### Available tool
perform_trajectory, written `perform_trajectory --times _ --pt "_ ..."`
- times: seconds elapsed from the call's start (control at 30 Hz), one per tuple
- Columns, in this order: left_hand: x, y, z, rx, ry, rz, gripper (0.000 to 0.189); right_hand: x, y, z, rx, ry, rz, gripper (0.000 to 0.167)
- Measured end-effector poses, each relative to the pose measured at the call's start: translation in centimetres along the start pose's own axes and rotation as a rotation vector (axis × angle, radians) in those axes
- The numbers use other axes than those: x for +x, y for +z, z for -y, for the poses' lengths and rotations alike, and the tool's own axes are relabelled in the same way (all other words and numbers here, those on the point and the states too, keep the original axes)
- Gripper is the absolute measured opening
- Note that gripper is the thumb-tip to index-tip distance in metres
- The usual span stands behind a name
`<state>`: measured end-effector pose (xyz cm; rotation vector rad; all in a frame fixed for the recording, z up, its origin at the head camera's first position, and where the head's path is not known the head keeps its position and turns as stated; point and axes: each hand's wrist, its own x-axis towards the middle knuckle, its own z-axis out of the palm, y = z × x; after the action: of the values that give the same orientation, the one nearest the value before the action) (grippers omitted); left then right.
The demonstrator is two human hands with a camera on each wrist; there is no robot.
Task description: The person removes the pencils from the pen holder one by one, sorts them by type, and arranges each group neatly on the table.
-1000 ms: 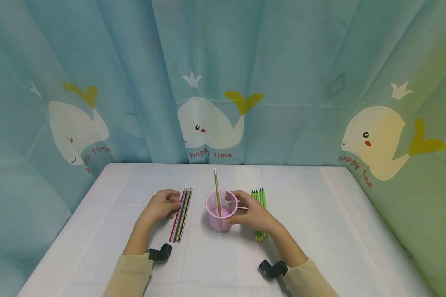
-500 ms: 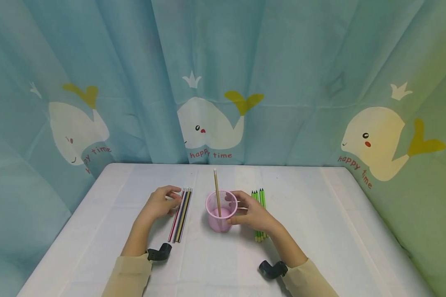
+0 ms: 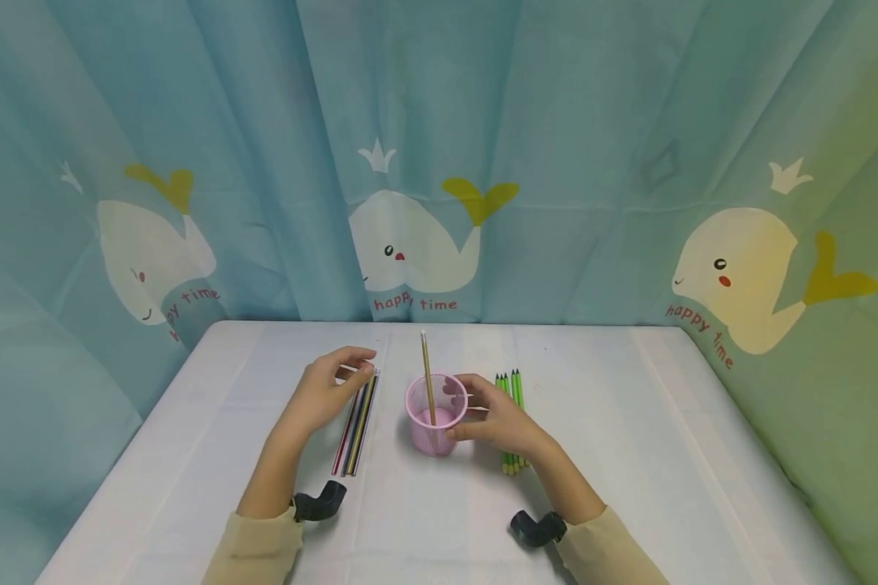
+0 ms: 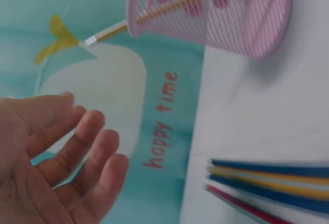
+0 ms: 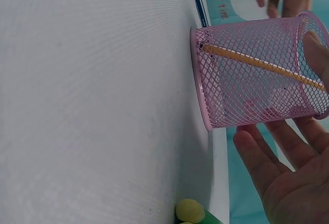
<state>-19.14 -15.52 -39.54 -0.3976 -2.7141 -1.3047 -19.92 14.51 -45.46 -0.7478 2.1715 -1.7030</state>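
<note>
A pink mesh pen cup [image 3: 439,439] stands upright on the table, with one yellow pencil [image 3: 428,374] leaning inside it. My right hand [image 3: 501,418] holds the cup by its right side, thumb in front and fingers behind; the right wrist view shows the thumb at the rim. Several striped pencils [image 3: 357,435] lie together left of the cup, one of them red. Over their far ends hovers my left hand [image 3: 329,390]. In the left wrist view its fingers [image 4: 85,157] are loosely bent with nothing between them, apart from the pencils [image 4: 272,183].
Several green pencils [image 3: 510,455] lie to the right of the cup, partly behind my right hand. A white cloth covers the table [image 3: 666,487]. Beyond its far edge hangs a blue curtain [image 3: 578,162] printed with whales.
My left hand has lifted off the striped pencils and moved away from me and rightwards over their far ends. The red pencil shifted slightly. Right hand and cup stay put.
</note>
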Motion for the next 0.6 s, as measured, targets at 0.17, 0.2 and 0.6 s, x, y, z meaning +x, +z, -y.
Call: perform_trajectory --times 0.17,0.2,0.6 --pt "-0.3 0.5 -1.4 -0.052 0.075 -0.027 0.032 0.1 0.1 0.0 0.003 0.001 0.003 0.073" --pt "-0.3 0.7 -1.5 -0.062 0.095 -0.029 0.032 0.1 0.1 0.0 0.002 0.001 0.003 0.073" --pt "-0.1 3.9 -2.0 0.083 0.268 -0.011 0.038 0.0 0.1 0.1 -0.007 0.012 -0.008 0.076"
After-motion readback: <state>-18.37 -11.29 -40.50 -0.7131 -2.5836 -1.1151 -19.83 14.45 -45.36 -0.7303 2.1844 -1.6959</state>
